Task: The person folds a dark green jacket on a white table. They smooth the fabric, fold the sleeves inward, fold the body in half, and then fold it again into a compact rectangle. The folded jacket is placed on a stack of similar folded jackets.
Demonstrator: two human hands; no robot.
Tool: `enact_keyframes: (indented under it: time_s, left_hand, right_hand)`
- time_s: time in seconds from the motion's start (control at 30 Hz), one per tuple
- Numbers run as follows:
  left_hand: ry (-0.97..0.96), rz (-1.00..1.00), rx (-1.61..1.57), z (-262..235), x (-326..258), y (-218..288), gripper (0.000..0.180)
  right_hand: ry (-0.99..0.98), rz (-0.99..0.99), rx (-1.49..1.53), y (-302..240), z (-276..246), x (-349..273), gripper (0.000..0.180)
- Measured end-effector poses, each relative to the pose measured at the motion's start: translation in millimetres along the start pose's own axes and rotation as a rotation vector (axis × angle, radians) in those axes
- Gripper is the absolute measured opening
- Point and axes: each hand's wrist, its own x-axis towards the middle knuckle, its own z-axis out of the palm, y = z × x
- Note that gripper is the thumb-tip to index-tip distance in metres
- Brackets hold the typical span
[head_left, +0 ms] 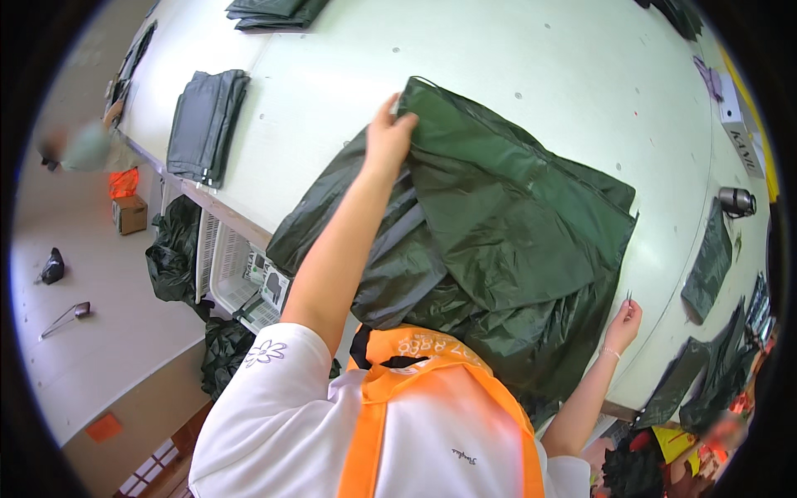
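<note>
A large dark green garment of thin, shiny waterproof fabric [506, 207] lies spread and rumpled on the table before me. It hangs over the near edge against my orange apron [490, 365]. My left hand [390, 137] grips its far left corner, thumb on top, where a thin cord or edge loops out. Off the garment's right edge, over bare table, my right hand [624, 322] is closed on small thread snips [629, 295]. Only two thin metal tips of them show above the fingers.
On the pale table [332, 75] lie a folded dark stack [207, 124] and another stack [278, 12]. A metal flask [735, 202], a white box [737, 124] and dark cloth pieces [708, 266] are at right. White baskets [237, 266] stand below the left edge. Other people are at both sides.
</note>
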Motion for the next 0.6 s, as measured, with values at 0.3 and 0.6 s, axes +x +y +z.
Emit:
enact_keyframes:
  time_s: [0.3,0.6]
  left_hand:
    - [0.059,0.017,0.222,-30.6,-43.1,-50.7,0.078]
    - [0.079,-0.192,0.001,-23.3,-15.9,-39.0,0.018]
  right_hand:
    - [0.227,-0.405,-0.244,-44.3,-0.1,-18.8,0.033]
    - [-0.754,-0.982,-0.032,-196.0,68.7,-177.1,0.062]
